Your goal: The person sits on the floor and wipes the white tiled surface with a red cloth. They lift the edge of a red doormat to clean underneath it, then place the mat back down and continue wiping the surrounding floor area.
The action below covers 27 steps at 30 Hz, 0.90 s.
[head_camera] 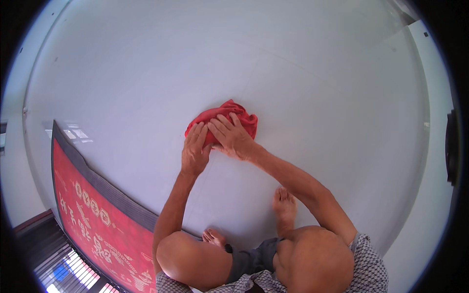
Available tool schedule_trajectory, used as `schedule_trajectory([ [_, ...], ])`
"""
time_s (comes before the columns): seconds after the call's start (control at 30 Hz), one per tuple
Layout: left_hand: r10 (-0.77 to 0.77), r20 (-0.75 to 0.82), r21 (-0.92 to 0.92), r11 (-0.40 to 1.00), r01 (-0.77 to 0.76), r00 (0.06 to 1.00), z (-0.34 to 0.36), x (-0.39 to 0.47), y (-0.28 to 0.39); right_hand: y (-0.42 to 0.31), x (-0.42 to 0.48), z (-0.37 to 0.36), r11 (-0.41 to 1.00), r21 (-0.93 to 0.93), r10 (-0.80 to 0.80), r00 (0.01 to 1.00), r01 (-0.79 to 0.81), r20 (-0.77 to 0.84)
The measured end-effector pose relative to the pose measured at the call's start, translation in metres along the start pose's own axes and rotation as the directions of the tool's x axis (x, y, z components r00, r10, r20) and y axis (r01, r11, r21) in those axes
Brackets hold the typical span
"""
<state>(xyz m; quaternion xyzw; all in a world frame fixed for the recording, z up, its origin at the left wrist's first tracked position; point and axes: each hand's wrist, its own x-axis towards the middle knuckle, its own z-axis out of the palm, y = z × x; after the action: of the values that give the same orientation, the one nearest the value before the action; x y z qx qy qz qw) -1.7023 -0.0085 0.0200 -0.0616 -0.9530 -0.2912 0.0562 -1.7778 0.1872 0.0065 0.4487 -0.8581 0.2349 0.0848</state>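
A bunched red cloth [240,110] lies on the glossy pale floor [311,91] in front of my bare feet. My left hand [195,150] rests on its left, near part, fingers extended over the fabric. Across the middle of the cloth lies my right hand [232,138], pressed down with its fingers spread a little. The two hands are side by side, thumbs close together at the cloth's near edge. What the cloth looks like beneath the palms is hidden.
A red doormat [121,234] with a dark grey border and printed writing lies at the lower left. Beyond it stands a barred door or gate [78,267]. White walls bound the floor at left [16,183] and right [436,91]. My knees [194,256] are bent close below my arms.
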Motion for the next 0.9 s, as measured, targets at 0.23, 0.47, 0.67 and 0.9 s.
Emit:
schedule_trajectory([
  [0.23, 0.186, 0.228, -0.309, 0.945, -0.11, 0.956, 0.037, -0.066, 0.072, -0.009, -0.125, -0.057, 0.993, 0.11, 0.028, 0.999, -0.032, 0.043],
  [0.47, 0.367, 0.36, -0.241, 0.925, -0.295, 0.858, 0.067, -0.065, 0.124, 0.007, -0.199, -0.091, 0.99, 0.072, 0.122, 0.992, -0.125, 0.045],
  [0.67, 0.138, 0.19, 0.045, 0.988, -0.149, 0.972, 0.051, 0.009, 0.081, 0.062, -0.072, -0.072, 0.992, 0.117, 0.051, 0.998, -0.047, -0.031],
  [0.9, 0.023, 0.144, -0.008, 1.0, -0.022, 0.989, 0.019, 0.04, 0.033, 0.072, 0.003, -0.028, 0.996, 0.073, 0.052, 0.994, -0.045, -0.096],
])
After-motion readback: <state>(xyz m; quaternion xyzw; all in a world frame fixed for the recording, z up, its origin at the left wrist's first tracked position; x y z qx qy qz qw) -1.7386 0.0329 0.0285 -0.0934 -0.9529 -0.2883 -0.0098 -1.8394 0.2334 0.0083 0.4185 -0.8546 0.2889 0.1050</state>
